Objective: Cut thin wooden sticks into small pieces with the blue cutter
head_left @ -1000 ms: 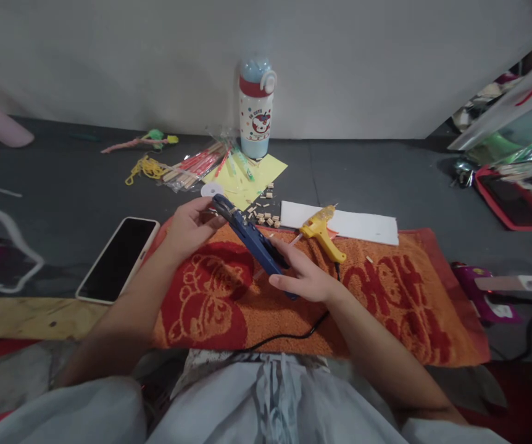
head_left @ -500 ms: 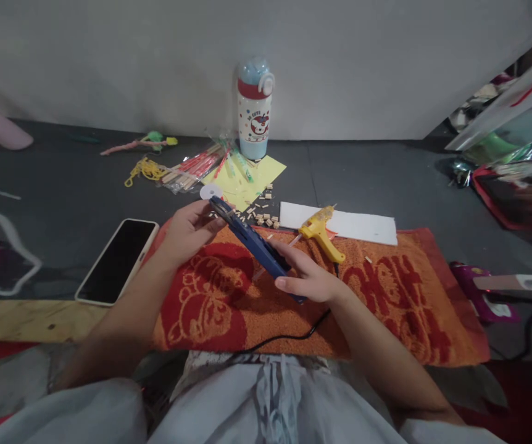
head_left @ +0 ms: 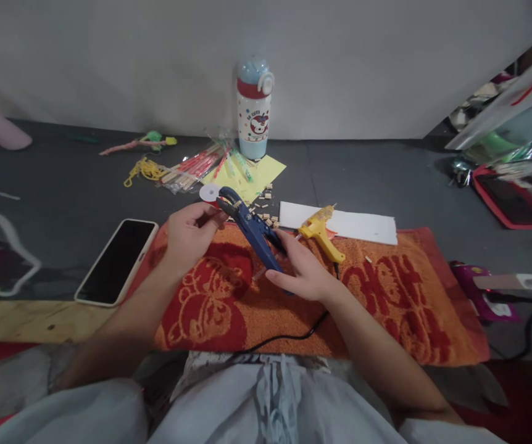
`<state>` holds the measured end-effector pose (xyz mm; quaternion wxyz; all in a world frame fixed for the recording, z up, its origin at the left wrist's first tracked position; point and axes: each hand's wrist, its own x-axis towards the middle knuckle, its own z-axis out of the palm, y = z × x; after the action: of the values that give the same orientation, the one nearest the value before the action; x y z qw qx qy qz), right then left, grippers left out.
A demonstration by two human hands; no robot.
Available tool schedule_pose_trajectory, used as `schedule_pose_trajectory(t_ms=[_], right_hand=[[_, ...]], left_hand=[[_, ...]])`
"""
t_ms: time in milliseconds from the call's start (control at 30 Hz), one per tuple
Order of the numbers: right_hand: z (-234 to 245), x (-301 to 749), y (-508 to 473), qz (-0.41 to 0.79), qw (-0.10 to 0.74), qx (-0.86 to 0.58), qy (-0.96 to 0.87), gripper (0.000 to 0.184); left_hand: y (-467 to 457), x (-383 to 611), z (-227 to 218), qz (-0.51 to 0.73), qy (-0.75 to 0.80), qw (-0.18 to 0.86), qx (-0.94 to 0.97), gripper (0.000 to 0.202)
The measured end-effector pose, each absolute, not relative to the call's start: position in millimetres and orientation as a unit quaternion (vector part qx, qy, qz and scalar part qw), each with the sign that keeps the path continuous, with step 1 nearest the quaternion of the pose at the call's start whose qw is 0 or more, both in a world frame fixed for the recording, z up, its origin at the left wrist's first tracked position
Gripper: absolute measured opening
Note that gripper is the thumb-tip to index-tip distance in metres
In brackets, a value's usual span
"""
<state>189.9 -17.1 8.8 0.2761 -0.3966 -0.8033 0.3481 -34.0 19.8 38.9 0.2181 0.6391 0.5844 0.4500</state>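
You are holding the long blue plastic hand cutter (head_left: 252, 229) raised just above the orange and red terry towel (head_left: 386, 290), its head pointing away from you and to the left. Your right hand (head_left: 305, 271) is wrapping around the handles, fingers curled closed on them. Your left hand (head_left: 189, 231) is meeting the cutter's head with its fingertips drawn together; whether they are pinching a small piece there is too small to tell. The step in hand looks like lining something up at the cutter's mouth. Judging from that, the next move is calling for a steady squeeze from the right hand while the left fingertips are staying clear of the blade. The small cut wooden bits (head_left: 263, 216) and the yellow plastic glue gun (head_left: 320, 231) are lying just beyond.
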Motion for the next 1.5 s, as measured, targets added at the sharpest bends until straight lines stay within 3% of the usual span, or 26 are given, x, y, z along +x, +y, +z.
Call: schedule_pose_trajectory(t_ms=[433, 733, 967, 1067, 1500], right_hand=[[11.8, 182.8, -20.0, 0.303, 0.26, -0.446, -0.801, 0.073], [11.7, 183.5, -20.0, 0.341, 0.254, -0.448, -0.786, 0.08], [4.9, 190.9, -15.9, 0.529, 0.298, -0.344, -0.717, 0.069], [4.7, 190.7, -15.3, 0.555, 0.294, -0.33, -0.705, 0.069], [2.5, 189.7, -15.3, 0.547, 0.307, -0.34, -0.701, 0.069]], left_hand=[[15.1, -30.3, 44.6, 0.412, 0.625, 0.204, 0.631, 0.015], [12.2, -33.4, 30.5, 0.383, 0.618, 0.05, 0.685, 0.012], [16.5, -34.9, 36.6, 0.408, 0.608, 0.183, 0.656, 0.019], [17.1, -36.4, 39.2, 0.407, 0.597, 0.229, 0.653, 0.022], [16.9, -36.4, 32.6, 0.424, 0.605, 0.147, 0.658, 0.017]])
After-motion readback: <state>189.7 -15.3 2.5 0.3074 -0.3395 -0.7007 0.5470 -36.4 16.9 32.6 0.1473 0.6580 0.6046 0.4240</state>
